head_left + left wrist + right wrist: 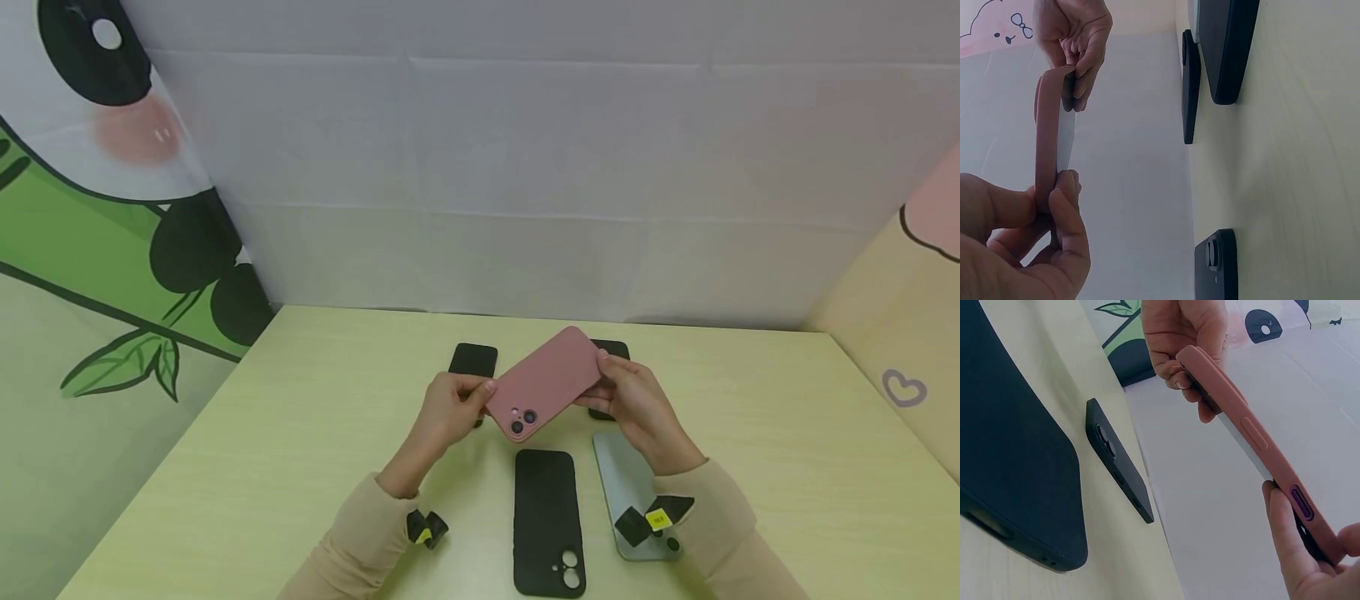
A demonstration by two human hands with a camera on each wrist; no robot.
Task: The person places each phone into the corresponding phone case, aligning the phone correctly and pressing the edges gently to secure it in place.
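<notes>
A phone in a pink case is held up above the table, tilted, with its back and two camera lenses facing the head camera. My left hand pinches its lower left end between thumb and fingers. On the upper right end, my right hand grips the edge, thumb on the back and fingers underneath. In the left wrist view the pink case appears edge-on, with a pale glossy face on its other side. The right wrist view shows the side button bumps on the pink case.
A black phone case with camera cutouts lies in front on the pale yellow table. Right of it is a light silver phone, partly behind my right wrist. Two black phones or cases, one left and one right, lie farther back, partly hidden.
</notes>
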